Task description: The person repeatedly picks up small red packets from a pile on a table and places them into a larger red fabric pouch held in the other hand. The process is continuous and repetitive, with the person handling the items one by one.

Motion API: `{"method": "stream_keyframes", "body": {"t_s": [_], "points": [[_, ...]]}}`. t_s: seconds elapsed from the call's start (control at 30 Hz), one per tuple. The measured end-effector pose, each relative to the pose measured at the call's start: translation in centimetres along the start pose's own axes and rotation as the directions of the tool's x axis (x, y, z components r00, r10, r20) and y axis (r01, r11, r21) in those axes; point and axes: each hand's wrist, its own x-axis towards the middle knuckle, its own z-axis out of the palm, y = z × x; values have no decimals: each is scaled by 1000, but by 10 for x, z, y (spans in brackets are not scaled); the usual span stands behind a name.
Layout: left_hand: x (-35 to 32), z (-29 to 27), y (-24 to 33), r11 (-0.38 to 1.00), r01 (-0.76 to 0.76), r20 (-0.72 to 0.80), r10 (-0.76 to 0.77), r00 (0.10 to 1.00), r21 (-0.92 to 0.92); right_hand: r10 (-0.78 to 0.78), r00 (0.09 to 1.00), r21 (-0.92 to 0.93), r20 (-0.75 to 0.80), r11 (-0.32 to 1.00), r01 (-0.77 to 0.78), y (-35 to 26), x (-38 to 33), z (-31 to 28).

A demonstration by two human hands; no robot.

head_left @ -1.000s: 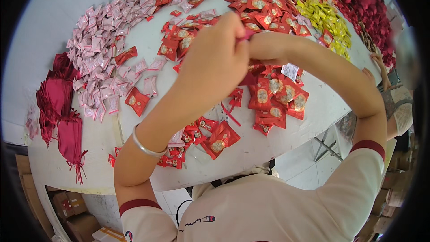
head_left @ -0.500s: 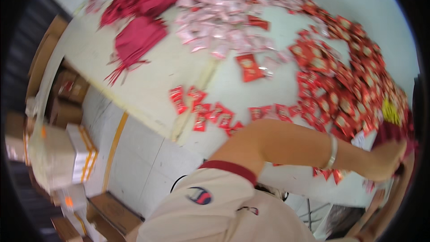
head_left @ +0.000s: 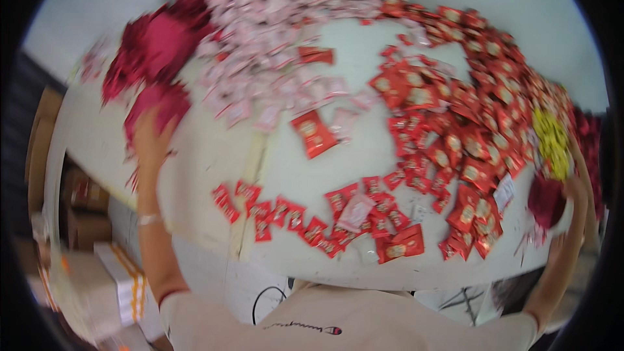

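The left hand (head_left: pixel 151 129) has crossed from the right hand (head_left: pixel 574 188), beside a maroon bag (head_left: pixel 545 203) at right, onto maroon pouches (head_left: pixel 172 99) at left, parting the pair's work; I cannot tell either grip.

I see a cream short-sleeved top (head_left: pixel 390 315) filling the near edge, its chest carrying a small dark script marking (head_left: pixel 302 327) with a rounded dark-and-red emblem (head_left: pixel 333 331) at the right end. A dark red band (head_left: pixel 174 294) trims the left sleeve (head_left: pixel 172 315), and a slim silvery bangle (head_left: pixel 150 220) rings the left forearm (head_left: pixel 153 247). Both the left hand (head_left: pixel 153 131) and the right hand (head_left: pixel 574 188) look bare to me.
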Motion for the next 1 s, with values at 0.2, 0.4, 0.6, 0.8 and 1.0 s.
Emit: {"method": "stream_keyframes", "body": {"t_s": [0.2, 0.4, 0.6, 0.8, 1.0], "points": [[-45, 0, -57, 923, 351, 82, -342, 936, -157, -493, 797, -94, -348, 864, 494, -209, 57, -41], [-25, -9, -50, 887, 412, 195, -375, 906, -209, -574, 656, 120, -490, 701, 703, -393, 118, -28], [-20, -12, -55, 889, 413, 286, -351, 892, -197, -602, 736, -12, -309, 776, 630, -455, 187, -11], [-33, -9, -80, 735, 552, 339, -442, 830, -394, -430, 857, 348, -282, 787, 510, -409, 181, -21], [-29, -17, -81, 769, 605, 373, -510, 775, -206, -577, 634, 388, -514, 503, 772, -429, 146, -46]]}}
